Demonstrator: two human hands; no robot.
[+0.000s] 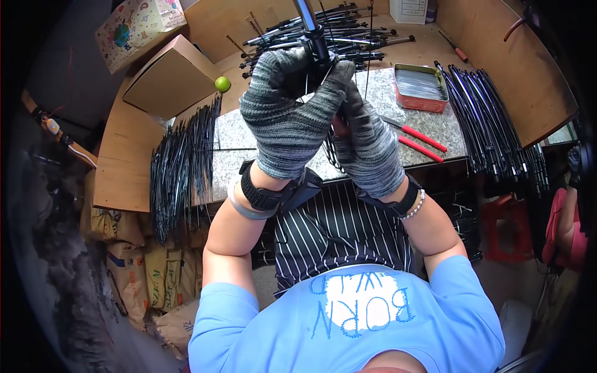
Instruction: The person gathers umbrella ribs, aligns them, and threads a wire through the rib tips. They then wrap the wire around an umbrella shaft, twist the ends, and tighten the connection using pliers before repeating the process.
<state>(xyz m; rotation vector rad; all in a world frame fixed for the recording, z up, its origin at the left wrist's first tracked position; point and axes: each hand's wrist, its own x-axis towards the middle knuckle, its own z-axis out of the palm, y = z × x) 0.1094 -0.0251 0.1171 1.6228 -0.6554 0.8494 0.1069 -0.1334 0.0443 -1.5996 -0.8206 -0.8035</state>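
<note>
Both my hands wear striped grey knit gloves and are raised together above the bench. My left hand [280, 118] is closed around the lower end of a shiny metal rod with a black collar [316, 45], which points up and away from me. Against it, my right hand [370, 140] has its fingers bent and pressed together at the rod's base. A looped thin black cord [331, 154] hangs between the palms. What the right fingertips grip is hidden and slightly blurred. Red-handled pliers [420, 140] lie on the speckled bench top [236, 171], just right of my right hand.
Black rods [354, 31] are heaped at the back. Thin black strips [183, 161] hang over the left edge, more black rods [491, 118] over the right. A red tin [421, 102], a screwdriver [459, 53], a green ball [222, 84] and a cardboard box [171, 78] stand around.
</note>
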